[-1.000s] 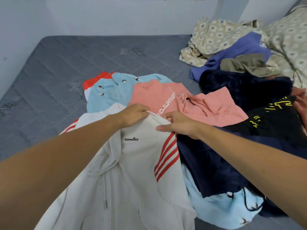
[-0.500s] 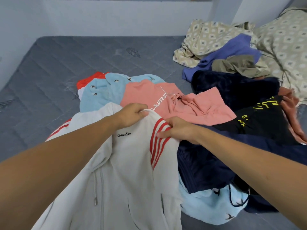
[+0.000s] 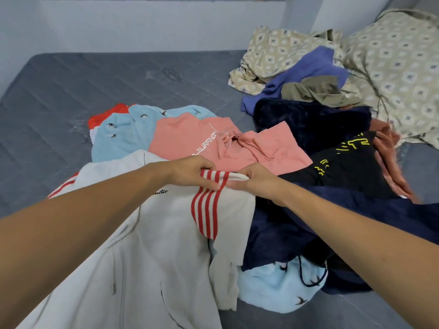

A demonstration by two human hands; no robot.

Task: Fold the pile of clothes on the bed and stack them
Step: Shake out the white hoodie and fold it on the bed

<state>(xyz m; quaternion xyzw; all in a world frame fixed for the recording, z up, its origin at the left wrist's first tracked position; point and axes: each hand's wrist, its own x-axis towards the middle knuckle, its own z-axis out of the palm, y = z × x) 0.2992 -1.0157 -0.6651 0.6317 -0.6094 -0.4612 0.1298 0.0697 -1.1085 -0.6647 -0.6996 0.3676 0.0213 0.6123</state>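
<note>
White zip hoodie, red-striped sleeves, spread at bed's near edge, beside pile of clothes. Left hand and right hand close together, fingers of each pinched on one striped sleeve fold atop the hoodie.

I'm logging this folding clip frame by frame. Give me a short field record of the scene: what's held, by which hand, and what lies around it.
item in hand: white zip hoodie with red stripes
left hand: grips the striped sleeve fold
right hand: pinches the same fold from the other side
surface: grey mattress
beyond the hoodie: pink hoodie, light blue garment
to the right: navy garment, black garment with yellow print
far right: patterned bedding
folded stack: none visible
</note>
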